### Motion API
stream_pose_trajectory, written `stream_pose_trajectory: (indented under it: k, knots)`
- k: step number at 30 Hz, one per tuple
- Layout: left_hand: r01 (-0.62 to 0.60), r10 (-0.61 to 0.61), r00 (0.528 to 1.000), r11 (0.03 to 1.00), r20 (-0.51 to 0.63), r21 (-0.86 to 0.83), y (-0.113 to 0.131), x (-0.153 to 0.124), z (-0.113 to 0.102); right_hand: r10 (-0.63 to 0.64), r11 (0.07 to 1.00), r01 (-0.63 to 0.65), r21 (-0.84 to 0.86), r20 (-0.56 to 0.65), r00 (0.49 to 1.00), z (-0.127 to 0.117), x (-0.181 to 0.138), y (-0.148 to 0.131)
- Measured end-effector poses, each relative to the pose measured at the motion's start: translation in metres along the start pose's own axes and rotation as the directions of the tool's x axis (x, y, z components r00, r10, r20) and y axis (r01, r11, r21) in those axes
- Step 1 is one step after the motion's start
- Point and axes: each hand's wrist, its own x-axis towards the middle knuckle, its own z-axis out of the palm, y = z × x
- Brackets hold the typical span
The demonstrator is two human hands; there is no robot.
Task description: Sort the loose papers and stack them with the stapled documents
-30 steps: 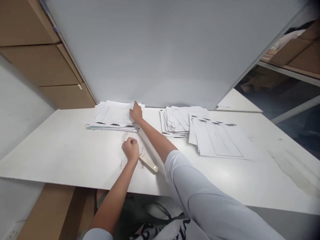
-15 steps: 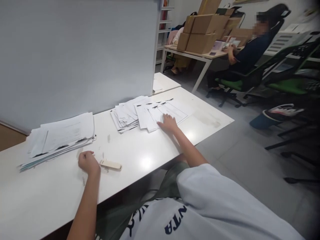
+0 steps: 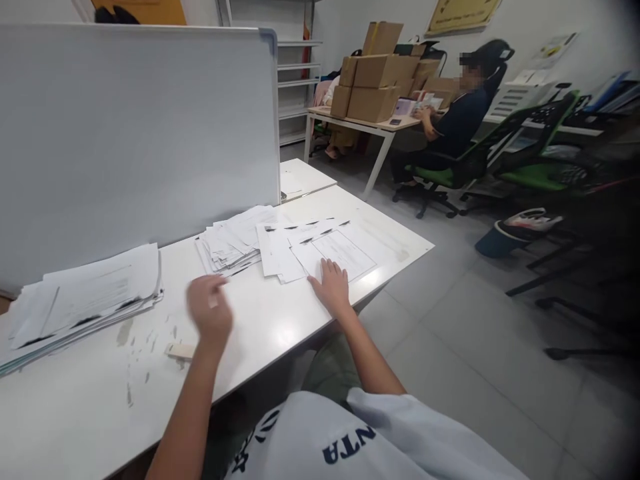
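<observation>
My right hand (image 3: 331, 285) lies flat, fingers spread, on the near edge of a fan of printed sheets (image 3: 320, 248) on the white table (image 3: 280, 320). My left hand (image 3: 209, 313) hovers above the table, blurred by motion, fingers curled loosely; whether it holds anything I cannot make out. A small beige stick-like tool (image 3: 181, 351) lies on the table just below and left of it. A thick stack of papers (image 3: 83, 297) sits at the left, and a messier pile (image 3: 230, 241) lies between it and the fanned sheets.
A white partition board (image 3: 135, 127) stands along the table's back. Small paper scraps (image 3: 143, 343) dot the tabletop. A seated person (image 3: 453, 127) works at a far desk with cardboard boxes (image 3: 375, 83). Green office chairs (image 3: 535, 167) and a bin (image 3: 515, 230) stand on the floor to the right.
My view swung right from the left stack. My right hand moved from that stack onto the fanned sheets. My left hand lifted off the table away from the beige tool.
</observation>
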Motion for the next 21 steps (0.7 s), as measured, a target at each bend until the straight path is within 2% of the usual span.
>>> stream_pose_trajectory:
  k: [1, 2, 3, 4, 5, 6, 7, 9, 11, 16, 18, 20, 21]
  knots:
    - [-0.092, 0.094, 0.985, 0.996, 0.142, -0.019, 0.009, -0.001, 0.018, 0.013, 1.0, -0.013, 0.015, -0.02, 1.0, -0.001, 0.0, 0.0]
    - [-0.182, 0.192, 0.913, 0.981, 0.359, -0.059, 0.016, -0.003, 0.04, 0.024, 0.999, -0.023, 0.031, -0.042, 0.999, -0.002, -0.001, 0.0]
    - [-0.235, 0.241, 0.798, 0.968, 0.552, -0.083, 0.022, -0.007, 0.062, 0.037, 0.998, -0.033, 0.05, -0.071, 0.997, -0.002, -0.001, 0.0]
    - [-0.25, 0.237, 0.693, 0.965, 0.681, -0.081, 0.026, -0.011, 0.083, 0.054, 0.996, -0.046, 0.074, -0.106, 0.993, -0.004, -0.003, 0.001]
    - [-0.238, 0.199, 0.609, 0.969, 0.768, -0.063, 0.027, -0.016, 0.102, 0.072, 0.993, -0.057, 0.102, -0.144, 0.987, -0.005, -0.004, 0.002]
    - [-0.211, 0.143, 0.561, 0.977, 0.815, -0.027, 0.026, -0.021, 0.117, 0.087, 0.989, -0.063, 0.136, -0.179, 0.98, -0.007, -0.005, 0.003]
    - [-0.176, 0.086, 0.545, 0.984, 0.834, 0.013, 0.023, -0.025, 0.128, 0.101, 0.982, -0.064, 0.18, -0.206, 0.973, -0.01, -0.005, 0.004]
    - [-0.102, -0.005, 0.58, 0.992, 0.815, 0.078, 0.015, -0.03, 0.139, 0.145, 0.951, -0.069, 0.3, -0.238, 0.96, -0.014, -0.005, 0.007]
    - [-0.046, -0.063, 0.65, 0.991, 0.757, 0.122, 0.008, -0.033, 0.141, 0.214, 0.886, -0.081, 0.457, -0.248, 0.945, -0.017, -0.005, 0.011]
    - [0.061, -0.182, 0.773, 0.975, 0.608, 0.214, 0.009, -0.038, 0.135, 0.379, 0.613, -0.07, 0.787, -0.215, 0.9, -0.019, -0.02, 0.018]
    - [0.104, -0.156, 0.786, 0.987, 0.598, 0.12, 0.021, -0.041, 0.133, 0.437, 0.442, -0.058, 0.895, -0.159, 0.885, -0.019, -0.036, 0.015]
    - [0.237, -0.142, 0.755, 0.969, 0.641, -0.064, 0.04, -0.043, 0.129, 0.441, 0.25, -0.029, 0.968, -0.087, 0.893, -0.021, -0.055, 0.011]
    - [0.355, -0.154, 0.723, 0.919, 0.673, -0.171, 0.053, -0.044, 0.126, 0.418, 0.174, -0.019, 0.985, -0.057, 0.906, -0.023, -0.064, 0.01]
